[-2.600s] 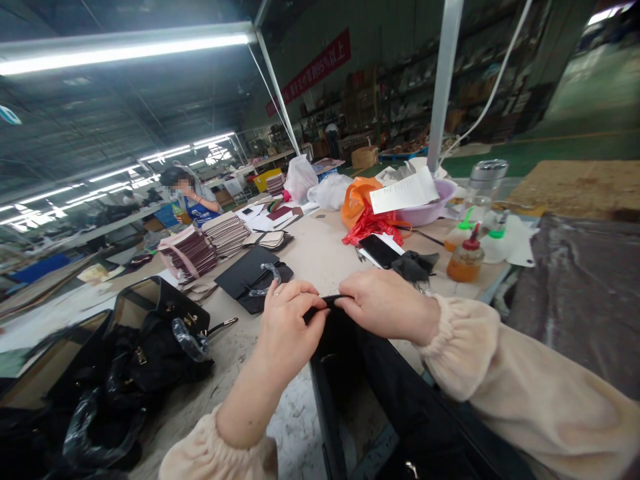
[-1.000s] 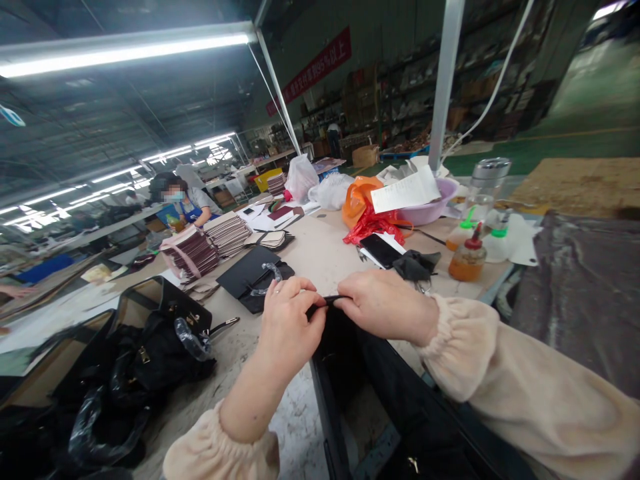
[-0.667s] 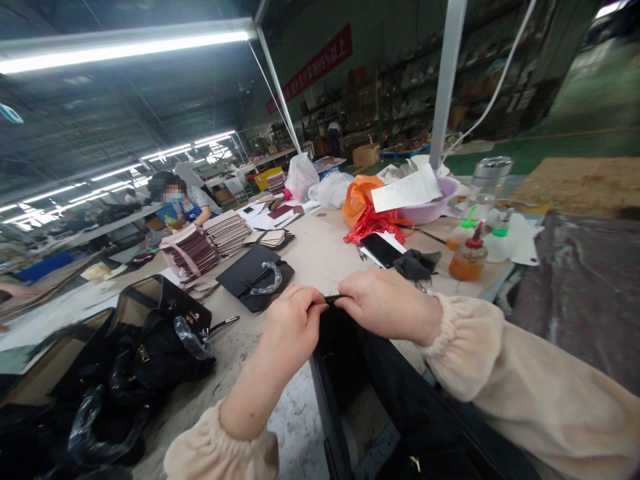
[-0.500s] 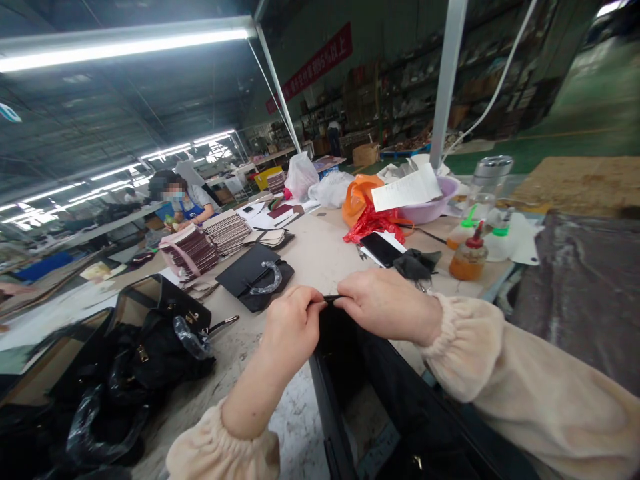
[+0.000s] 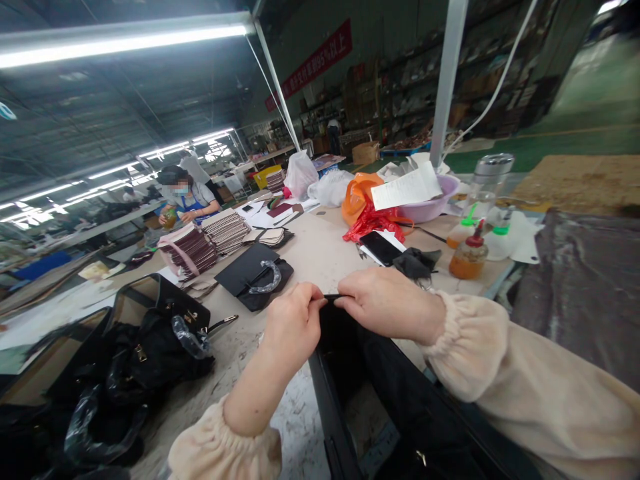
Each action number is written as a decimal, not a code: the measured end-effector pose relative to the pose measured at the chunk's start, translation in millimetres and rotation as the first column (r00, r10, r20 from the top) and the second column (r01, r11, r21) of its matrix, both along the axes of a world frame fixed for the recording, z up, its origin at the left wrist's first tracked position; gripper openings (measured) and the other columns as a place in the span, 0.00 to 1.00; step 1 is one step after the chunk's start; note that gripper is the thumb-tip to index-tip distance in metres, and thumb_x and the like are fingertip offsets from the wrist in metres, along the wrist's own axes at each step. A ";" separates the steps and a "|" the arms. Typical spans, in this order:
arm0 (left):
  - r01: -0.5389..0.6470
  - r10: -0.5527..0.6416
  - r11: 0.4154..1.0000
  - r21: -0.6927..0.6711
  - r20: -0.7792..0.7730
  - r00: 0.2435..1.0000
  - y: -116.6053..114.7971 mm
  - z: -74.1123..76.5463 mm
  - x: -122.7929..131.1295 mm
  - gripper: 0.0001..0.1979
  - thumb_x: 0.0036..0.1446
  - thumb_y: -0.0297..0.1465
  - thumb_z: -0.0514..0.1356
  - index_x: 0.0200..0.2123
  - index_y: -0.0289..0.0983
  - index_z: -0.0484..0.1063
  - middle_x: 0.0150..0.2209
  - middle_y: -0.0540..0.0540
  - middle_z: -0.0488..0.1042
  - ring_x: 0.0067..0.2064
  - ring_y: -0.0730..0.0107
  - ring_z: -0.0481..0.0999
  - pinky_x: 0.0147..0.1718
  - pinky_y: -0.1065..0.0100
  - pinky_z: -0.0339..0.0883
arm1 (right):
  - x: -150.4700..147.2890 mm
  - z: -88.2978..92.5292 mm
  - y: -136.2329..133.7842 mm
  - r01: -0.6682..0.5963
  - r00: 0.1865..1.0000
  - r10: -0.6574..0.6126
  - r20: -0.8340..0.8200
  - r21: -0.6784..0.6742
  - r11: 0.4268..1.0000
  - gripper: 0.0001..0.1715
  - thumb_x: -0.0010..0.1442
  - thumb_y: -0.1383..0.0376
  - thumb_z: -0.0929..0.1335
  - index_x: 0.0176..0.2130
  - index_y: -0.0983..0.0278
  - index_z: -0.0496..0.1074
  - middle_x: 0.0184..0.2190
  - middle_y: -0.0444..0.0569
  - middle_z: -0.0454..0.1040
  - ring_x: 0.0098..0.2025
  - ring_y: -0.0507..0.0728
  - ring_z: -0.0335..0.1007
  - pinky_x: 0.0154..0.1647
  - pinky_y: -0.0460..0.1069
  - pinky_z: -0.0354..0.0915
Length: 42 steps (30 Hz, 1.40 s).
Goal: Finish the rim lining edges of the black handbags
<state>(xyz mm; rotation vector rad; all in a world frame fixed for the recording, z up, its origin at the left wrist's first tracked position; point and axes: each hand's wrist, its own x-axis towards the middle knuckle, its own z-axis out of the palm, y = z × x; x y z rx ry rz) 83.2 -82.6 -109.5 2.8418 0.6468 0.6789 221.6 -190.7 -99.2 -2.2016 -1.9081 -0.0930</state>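
A black bag (image 5: 400, 400) stands open at the front of the table, its dark inside facing up at me. My left hand (image 5: 295, 323) pinches the far edge of its rim between thumb and fingers. Close beside it on the right, my right hand (image 5: 385, 300) grips the same edge, with a short stretch of rim showing between the two. To the left lies a flat black piece (image 5: 255, 277) with a plastic-wrapped handle. More black bags (image 5: 150, 347) with wrapped handles are heaped at the lower left.
Beyond my hands are a phone (image 5: 381, 248), a red plastic bag (image 5: 375, 223), a purple basin (image 5: 430, 208) and glue bottles (image 5: 469, 259). Stacked maroon pieces (image 5: 189, 250) stand left of centre. A person (image 5: 187, 197) works across the table.
Both hands keep their hold on the rim and have barely moved. The person across the table has raised their head slightly and shifted their hands.
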 end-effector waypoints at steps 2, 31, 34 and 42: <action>-0.004 0.004 1.000 0.003 -0.003 1.000 0.1 -0.4 0.5 0.05 0.56 0.27 0.54 0.30 0.37 0.68 0.28 0.50 0.73 0.32 0.70 0.73 0.31 0.70 0.61 | -0.1 -0.2 -0.1 0.009 1.000 -0.009 -0.002 0.008 1.000 0.19 0.62 0.57 0.59 0.31 0.63 0.72 0.31 0.50 0.76 0.36 0.57 0.71 0.32 0.48 0.58; -0.068 0.088 0.912 -0.405 0.033 0.996 8.8 6.9 -45.1 0.27 0.49 0.28 0.59 0.54 0.37 0.59 0.49 0.42 0.72 0.50 0.62 0.71 0.52 0.57 0.63 | -17.6 9.1 22.4 -0.086 0.995 0.085 0.044 0.033 0.996 0.15 0.59 0.59 0.63 0.30 0.62 0.75 0.32 0.49 0.76 0.36 0.57 0.71 0.34 0.48 0.59; -0.057 0.072 0.888 -0.456 0.017 0.997 15.0 6.8 -49.8 0.23 0.50 0.26 0.57 0.52 0.35 0.64 0.46 0.41 0.74 0.48 0.63 0.74 0.49 0.60 0.67 | -20.5 7.6 22.8 -0.069 0.997 0.067 0.048 0.033 0.997 0.16 0.59 0.58 0.62 0.30 0.62 0.75 0.32 0.50 0.76 0.37 0.58 0.71 0.36 0.49 0.60; -0.104 0.093 0.951 -0.292 -0.050 0.994 12.4 7.6 -47.2 0.19 0.50 0.28 0.56 0.47 0.36 0.70 0.42 0.43 0.77 0.43 0.62 0.76 0.42 0.64 0.69 | -21.7 6.5 23.0 -0.044 0.998 0.042 0.053 0.037 0.998 0.16 0.59 0.58 0.62 0.30 0.63 0.75 0.32 0.51 0.76 0.37 0.59 0.71 0.36 0.49 0.61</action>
